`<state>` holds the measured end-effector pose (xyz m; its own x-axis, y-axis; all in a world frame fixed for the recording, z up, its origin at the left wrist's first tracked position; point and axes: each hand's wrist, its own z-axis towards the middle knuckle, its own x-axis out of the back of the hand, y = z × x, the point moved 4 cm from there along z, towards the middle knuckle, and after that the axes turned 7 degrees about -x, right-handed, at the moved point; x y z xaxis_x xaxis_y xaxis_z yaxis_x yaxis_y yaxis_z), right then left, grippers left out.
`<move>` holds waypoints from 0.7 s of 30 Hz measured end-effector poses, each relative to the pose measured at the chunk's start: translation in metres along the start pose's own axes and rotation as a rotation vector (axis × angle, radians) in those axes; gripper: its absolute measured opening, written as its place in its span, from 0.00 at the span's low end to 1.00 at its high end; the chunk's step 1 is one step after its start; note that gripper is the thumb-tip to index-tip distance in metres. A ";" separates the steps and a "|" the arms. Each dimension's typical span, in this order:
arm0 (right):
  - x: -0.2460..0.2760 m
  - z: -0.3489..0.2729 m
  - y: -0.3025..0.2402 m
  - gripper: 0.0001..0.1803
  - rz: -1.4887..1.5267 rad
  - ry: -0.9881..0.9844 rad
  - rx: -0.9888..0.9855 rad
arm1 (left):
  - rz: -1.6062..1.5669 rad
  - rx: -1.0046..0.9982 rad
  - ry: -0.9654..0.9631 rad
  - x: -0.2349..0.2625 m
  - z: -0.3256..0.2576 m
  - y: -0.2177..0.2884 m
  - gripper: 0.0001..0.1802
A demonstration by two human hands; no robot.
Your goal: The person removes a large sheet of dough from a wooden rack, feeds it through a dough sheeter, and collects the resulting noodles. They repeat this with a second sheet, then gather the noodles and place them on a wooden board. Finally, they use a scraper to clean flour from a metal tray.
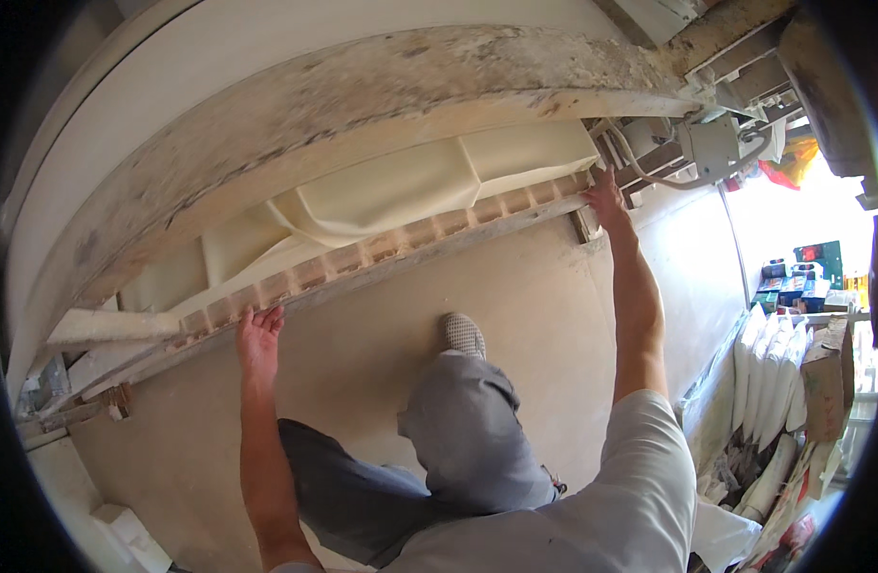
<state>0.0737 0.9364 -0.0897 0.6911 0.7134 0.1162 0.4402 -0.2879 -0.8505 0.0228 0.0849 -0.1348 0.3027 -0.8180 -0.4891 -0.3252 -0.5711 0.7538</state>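
Note:
A long cream-coloured sheet (391, 191), smooth and creased into soft folds, lies along a slatted wooden rack (363, 254). It runs under a thick, worn beam (391, 100). At the rack's near edge, toward its left end, my left hand (260, 339) has its fingers stretched out against the wood. My right arm reaches far to the right, where my right hand (606, 199) touches the rack's other end beside the end of the sheet. Its fingers point upward with the thumb apart. Neither hand visibly holds anything loose.
A pale roller or pole (114, 327) sticks out at the left. A grey box with a cable (714, 148) is mounted at the upper right. White sacks (769, 368) and a cardboard box (827, 382) stand to the right. My shoe (464, 335) is on the floor below the rack.

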 end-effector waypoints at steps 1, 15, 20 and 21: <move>-0.005 0.009 0.001 0.36 -0.011 -0.038 0.017 | -0.020 -0.011 -0.023 -0.002 0.001 -0.001 0.14; -0.072 -0.058 -0.079 0.30 -0.258 0.012 0.717 | -0.103 -0.010 0.001 0.001 0.011 -0.009 0.15; -0.073 -0.052 -0.077 0.23 0.309 -0.206 0.638 | -0.120 -0.014 -0.034 -0.001 0.011 -0.008 0.16; -0.073 -0.040 -0.077 0.21 0.410 -0.337 0.584 | -0.110 -0.011 -0.015 0.001 0.012 -0.008 0.17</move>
<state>0.0122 0.8810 -0.0121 0.4812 0.8050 -0.3470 -0.2486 -0.2542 -0.9346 0.0147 0.0884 -0.1468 0.3225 -0.7513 -0.5758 -0.2812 -0.6569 0.6995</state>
